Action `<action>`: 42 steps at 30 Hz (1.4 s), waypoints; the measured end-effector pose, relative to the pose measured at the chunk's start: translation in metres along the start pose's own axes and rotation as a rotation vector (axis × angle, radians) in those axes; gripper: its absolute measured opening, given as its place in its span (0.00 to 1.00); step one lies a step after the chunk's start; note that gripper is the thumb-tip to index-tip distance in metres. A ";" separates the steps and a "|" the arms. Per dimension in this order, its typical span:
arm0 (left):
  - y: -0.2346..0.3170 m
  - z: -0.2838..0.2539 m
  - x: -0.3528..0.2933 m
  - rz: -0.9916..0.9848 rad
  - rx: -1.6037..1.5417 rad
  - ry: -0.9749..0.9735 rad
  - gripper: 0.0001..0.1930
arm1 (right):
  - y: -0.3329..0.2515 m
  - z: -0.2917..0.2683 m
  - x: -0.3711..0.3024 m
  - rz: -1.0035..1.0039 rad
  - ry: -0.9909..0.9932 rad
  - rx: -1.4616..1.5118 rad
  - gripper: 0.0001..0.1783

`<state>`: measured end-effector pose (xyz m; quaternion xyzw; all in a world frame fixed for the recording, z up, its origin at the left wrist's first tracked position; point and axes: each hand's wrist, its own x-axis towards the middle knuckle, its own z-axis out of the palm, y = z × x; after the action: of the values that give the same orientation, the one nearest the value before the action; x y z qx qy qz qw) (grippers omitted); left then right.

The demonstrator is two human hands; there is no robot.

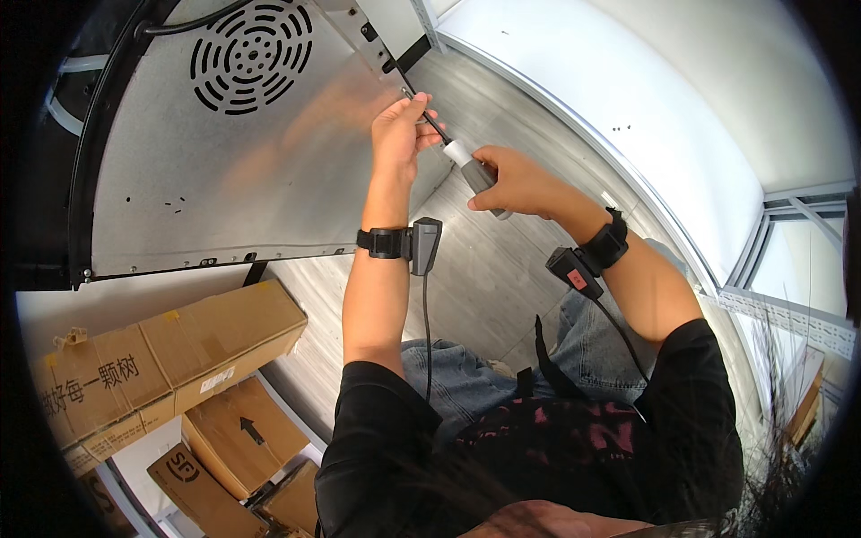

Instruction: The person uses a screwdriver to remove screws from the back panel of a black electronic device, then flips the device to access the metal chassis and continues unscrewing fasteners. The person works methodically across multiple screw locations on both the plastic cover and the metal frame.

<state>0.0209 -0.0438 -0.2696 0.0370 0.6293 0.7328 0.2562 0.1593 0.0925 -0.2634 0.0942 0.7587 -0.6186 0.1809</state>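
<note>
My right hand (525, 184) is wrapped round the grey handle of a long screwdriver (458, 151). With thumb and fingers, my left hand (397, 133) pinches its dark shaft further up, close to the metal panel's edge. The shaft slants up and to the left, its far end at the right edge of the large silvery metal panel (251, 170). Exactly what the tip touches is too small to make out. Slotted vent holes form a round pattern (253, 56) in the upper part of the panel.
Cardboard boxes (193, 345) lie at the lower left, some on a shelf below. A white shelf with a grey metal frame (574, 125) curves along the right. A black cable (193, 27) crosses the panel's top. Cabled devices (427, 247) are strapped to both wrists. Grey wood-look floor (489, 269) shows between.
</note>
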 end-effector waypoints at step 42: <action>-0.095 0.101 0.040 -0.161 -0.278 -0.097 0.11 | 0.052 -0.103 -0.064 0.309 0.293 0.114 0.26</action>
<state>0.0559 0.0714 -0.3489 -0.0142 0.5099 0.7871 0.3468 0.2209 0.2094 -0.2679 0.3081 0.7173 -0.6052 0.1559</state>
